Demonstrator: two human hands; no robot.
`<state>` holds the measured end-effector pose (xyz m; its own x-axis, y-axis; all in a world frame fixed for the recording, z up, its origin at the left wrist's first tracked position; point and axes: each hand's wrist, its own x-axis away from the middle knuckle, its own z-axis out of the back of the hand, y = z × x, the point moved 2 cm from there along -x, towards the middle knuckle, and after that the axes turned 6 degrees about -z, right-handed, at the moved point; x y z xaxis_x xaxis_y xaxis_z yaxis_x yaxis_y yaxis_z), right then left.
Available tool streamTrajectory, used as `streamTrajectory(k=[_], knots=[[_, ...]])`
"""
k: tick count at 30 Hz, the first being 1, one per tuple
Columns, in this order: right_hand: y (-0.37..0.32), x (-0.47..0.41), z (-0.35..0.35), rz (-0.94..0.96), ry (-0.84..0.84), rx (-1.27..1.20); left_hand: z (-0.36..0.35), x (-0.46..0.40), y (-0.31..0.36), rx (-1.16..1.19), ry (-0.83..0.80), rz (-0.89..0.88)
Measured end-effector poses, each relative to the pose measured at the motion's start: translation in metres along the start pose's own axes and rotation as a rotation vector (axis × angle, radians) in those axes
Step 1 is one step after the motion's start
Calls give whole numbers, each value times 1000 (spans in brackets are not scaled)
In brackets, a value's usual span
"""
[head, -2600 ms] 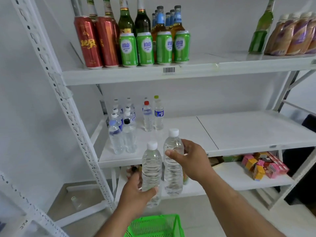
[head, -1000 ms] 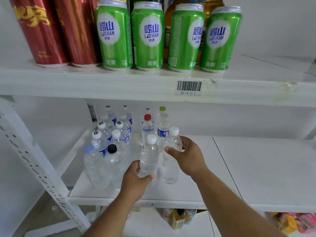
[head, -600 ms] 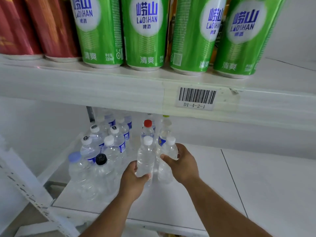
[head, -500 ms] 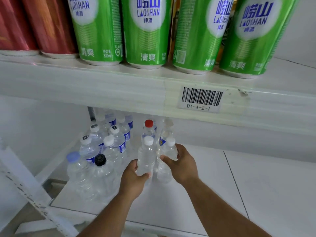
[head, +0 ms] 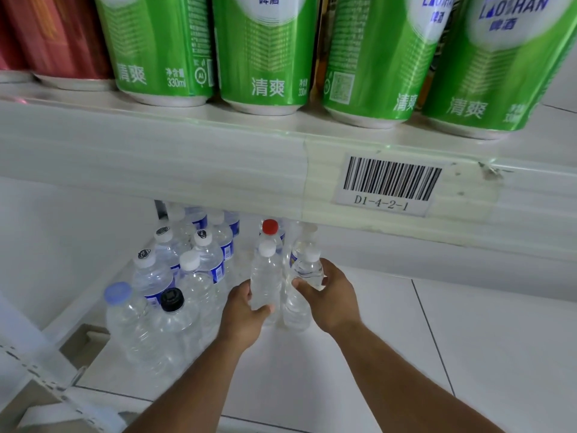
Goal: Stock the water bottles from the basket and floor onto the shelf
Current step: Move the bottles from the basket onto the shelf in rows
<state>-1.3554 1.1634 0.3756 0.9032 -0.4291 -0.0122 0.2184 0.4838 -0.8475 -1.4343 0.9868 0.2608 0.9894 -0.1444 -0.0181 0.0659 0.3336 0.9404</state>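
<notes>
My left hand [head: 242, 320] grips a clear white-capped water bottle [head: 265, 276], held upright just above the white shelf [head: 312, 370]. Beside it my right hand [head: 332, 295] grips a second clear water bottle [head: 299, 295], also upright, its base at the shelf board. Both stand right in front of a red-capped bottle [head: 270, 228] and another bottle behind it. Left of my hands is a cluster of several water bottles [head: 175, 285] with white, black and pale blue caps. The basket and floor are out of view.
The upper shelf edge [head: 187, 164] with a barcode label [head: 390, 182] hangs close overhead, carrying green cans [head: 265, 51] and red cans [head: 56, 35]. A perforated white upright [head: 37, 364] frames the left. The shelf board runs bare to the right [head: 484, 354].
My view has dropped closer under the upper shelf. Both hands have carried the two bottles from in front of the rack deep onto the shelf, up against the red-capped bottle.
</notes>
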Motion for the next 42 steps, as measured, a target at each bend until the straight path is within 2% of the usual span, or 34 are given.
streamTrajectory(k=[16,24,33,37,42], knots=[[0,0,-4,35,-7,-18,4,14,22,-20,3,22],[7,6,-1,-62,-28,-21,6,30,32,-28,-42,43],[-4,59,3,-258,-108,219,23,72,65,-261,-195,38],[-9,96,-10,-246,-120,361,44,98,79,-472,-358,-24],[-9,138,-28,-220,-147,536,65,132,86,-654,-474,-150]])
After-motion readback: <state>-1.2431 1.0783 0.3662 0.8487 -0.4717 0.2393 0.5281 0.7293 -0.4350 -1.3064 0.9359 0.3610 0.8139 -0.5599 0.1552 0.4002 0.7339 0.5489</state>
